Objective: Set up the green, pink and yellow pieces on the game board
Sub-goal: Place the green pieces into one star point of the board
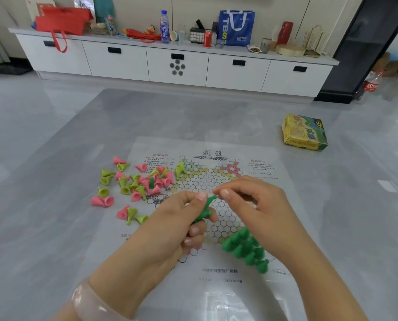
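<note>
Green pieces (203, 210) sit in the left hand (170, 228), its grip curled round them. Right hand (251, 200) pinches one tip. More green ones (246, 249) stand on the board (216, 179). A bump from the right wrist could topple them.

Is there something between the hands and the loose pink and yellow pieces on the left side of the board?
Nothing visible blocks the way. The pink and yellow pieces lie scattered left of the left hand, with only bare board sheet between. But the left hand already holds green pieces, and the right hand pinches one.
</note>
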{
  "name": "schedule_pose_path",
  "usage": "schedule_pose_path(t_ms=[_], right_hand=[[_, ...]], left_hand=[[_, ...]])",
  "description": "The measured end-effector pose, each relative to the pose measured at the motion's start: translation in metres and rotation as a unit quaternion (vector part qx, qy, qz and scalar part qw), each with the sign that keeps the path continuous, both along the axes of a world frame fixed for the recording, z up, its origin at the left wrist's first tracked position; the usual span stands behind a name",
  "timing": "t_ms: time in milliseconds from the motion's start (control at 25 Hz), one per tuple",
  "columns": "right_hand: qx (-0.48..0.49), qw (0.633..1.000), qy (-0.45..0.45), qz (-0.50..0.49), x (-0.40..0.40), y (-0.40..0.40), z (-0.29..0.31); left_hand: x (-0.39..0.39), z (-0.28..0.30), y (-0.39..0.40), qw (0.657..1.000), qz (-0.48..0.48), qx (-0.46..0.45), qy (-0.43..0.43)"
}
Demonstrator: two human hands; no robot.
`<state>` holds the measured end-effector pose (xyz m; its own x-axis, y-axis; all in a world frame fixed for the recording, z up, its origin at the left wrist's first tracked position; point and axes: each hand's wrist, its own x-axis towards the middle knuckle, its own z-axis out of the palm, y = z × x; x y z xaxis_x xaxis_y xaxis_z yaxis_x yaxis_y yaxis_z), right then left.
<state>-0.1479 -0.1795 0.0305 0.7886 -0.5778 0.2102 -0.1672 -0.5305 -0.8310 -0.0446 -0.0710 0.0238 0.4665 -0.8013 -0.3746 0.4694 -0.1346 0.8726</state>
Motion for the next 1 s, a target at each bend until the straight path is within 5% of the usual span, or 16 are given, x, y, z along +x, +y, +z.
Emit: schedule_pose_path(t_ms=[640, 800, 880, 1000], right_hand=[[0.128, 0.99, -0.031, 0.043, 0.003, 0.001, 0.002], [0.12, 0.989, -0.033, -0.078, -0.007, -0.017, 0.005], [0.077, 0.986, 0.002, -0.146, -0.014, -0.03, 0.001], [0.04, 0.987, 0.112, -0.111, -0.015, -0.035, -0.01]], left_hand=[[0.0, -0.001, -0.004, 1.0, -0.017, -0.009, 0.015], [0.001, -0.003, -0.006, 0.999, 0.013, -0.003, 0.04], [0.004, -0.005, -0.005, 0.997, 0.032, -0.012, 0.075], [0.008, -0.005, -0.004, 0.994, 0.049, -0.022, 0.091]])
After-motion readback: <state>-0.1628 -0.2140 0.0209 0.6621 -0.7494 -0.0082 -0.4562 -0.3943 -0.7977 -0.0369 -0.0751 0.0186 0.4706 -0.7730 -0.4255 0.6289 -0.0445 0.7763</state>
